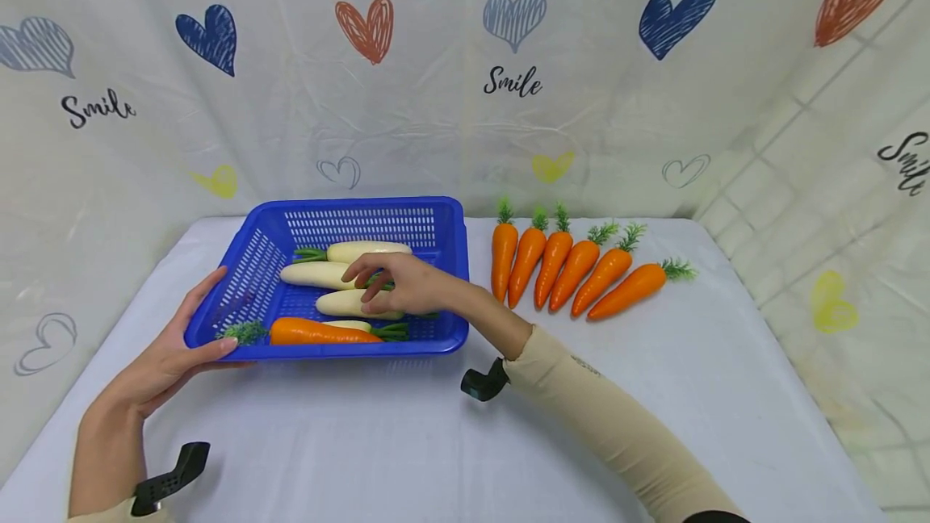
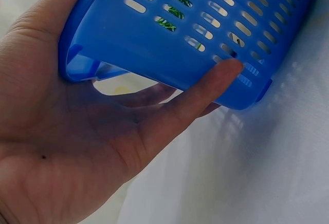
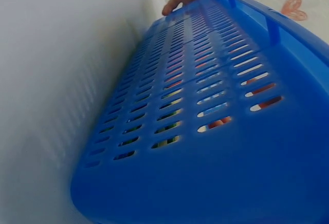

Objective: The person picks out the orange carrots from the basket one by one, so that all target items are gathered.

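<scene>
A blue perforated plastic basket (image 1: 327,352) stands on the table's left side. My left hand (image 1: 178,349) grips its near-left corner, thumb over the rim; the left wrist view shows the fingers outside the perforated wall. Inside lie several white radishes (image 1: 366,248) with green stems, plus one orange carrot (image 1: 320,332) along the near wall, its leafy top to the left. Over the middle radishes hovers my right hand (image 1: 407,279), fingers loosely bent with a gap between thumb and index finger. Nothing appears held in it; whether its fingertips touch a radish is unclear.
To the right of the basket, several orange carrots (image 1: 559,269) with green tops lie fanned out on the white-covered table (image 1: 450,442). A curtain (image 1: 436,111) printed with hearts hangs behind the table.
</scene>
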Motion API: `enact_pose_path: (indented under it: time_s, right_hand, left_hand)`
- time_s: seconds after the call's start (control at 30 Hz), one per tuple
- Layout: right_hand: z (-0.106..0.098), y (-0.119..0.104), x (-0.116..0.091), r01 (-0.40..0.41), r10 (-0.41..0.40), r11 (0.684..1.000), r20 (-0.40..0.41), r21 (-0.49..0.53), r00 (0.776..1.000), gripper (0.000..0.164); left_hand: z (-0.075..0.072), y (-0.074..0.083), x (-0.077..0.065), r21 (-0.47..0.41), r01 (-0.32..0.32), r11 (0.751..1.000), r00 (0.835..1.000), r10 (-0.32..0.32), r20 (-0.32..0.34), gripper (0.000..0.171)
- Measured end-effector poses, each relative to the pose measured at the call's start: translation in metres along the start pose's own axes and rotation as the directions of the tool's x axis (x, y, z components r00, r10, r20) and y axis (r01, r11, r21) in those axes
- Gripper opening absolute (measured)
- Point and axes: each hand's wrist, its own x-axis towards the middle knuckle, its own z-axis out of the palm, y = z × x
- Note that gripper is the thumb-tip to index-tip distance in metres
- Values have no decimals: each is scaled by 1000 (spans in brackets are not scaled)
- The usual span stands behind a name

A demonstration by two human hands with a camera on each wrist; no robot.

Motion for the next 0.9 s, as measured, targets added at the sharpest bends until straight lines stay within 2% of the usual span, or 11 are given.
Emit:
enact_pose_path:
  time_s: [0.3,0.53,0.9]
  right_hand:
    - [14,1,5,-47,50,998,84,-32,995,43]
    - [15,2,7,-89,100,992,130,-87,987,38]
    - [14,3,10,-50,71,993,191,-110,979,36]
  left_hand:
    - [-2,-5,-4,6,-5,1000,1000,5,5,97]
    - [-3,-4,-1,15,-6,1000,1000,6,-1,95]
    - [0,-2,1,-3,7,1000,1000,-7,-5,95]
